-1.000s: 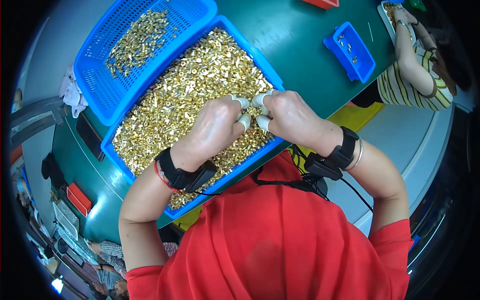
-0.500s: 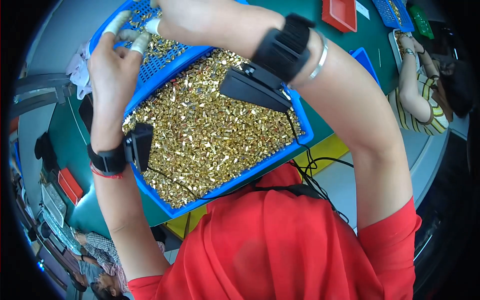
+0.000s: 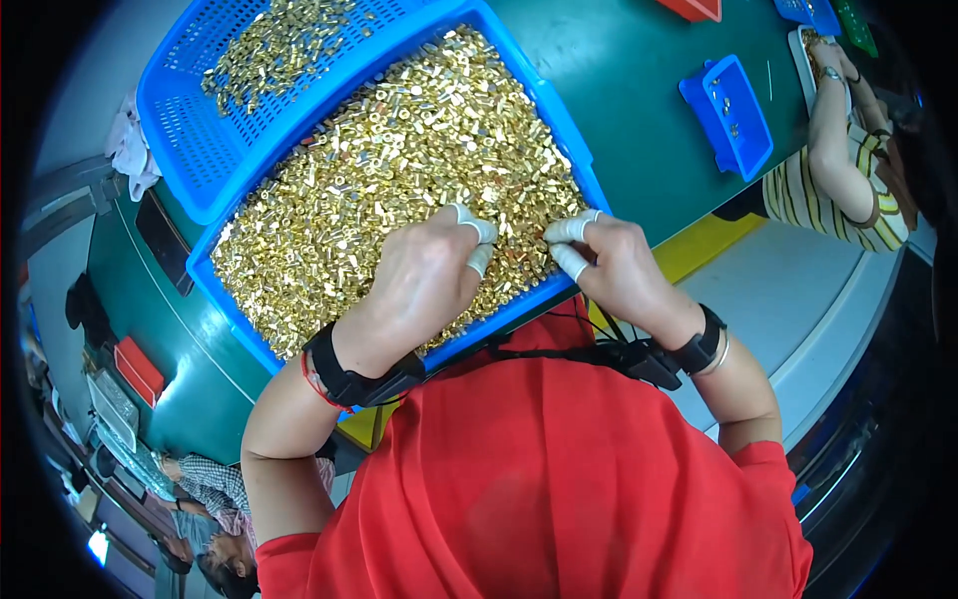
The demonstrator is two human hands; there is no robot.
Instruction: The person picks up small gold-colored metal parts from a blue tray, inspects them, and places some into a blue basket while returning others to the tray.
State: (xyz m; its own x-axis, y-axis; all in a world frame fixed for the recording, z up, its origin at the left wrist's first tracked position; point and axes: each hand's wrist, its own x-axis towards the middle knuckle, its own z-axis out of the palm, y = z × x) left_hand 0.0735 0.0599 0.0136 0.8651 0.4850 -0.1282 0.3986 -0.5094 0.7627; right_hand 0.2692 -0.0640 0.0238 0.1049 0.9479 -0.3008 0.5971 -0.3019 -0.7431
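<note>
A blue tray (image 3: 552,110) on the green desk (image 3: 639,110) brims with gold-coloured pieces (image 3: 399,150), the left hand (image 3: 424,265) and right hand (image 3: 624,268) over them, each grip narrow, contents indiscernible, while a perforated basket (image 3: 195,160) holds fewer and a small blue bin (image 3: 755,140) a few.

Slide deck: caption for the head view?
Left hand and right hand over small gold-coloured parts in a blue tray, perforated blue basket beyond.
</note>
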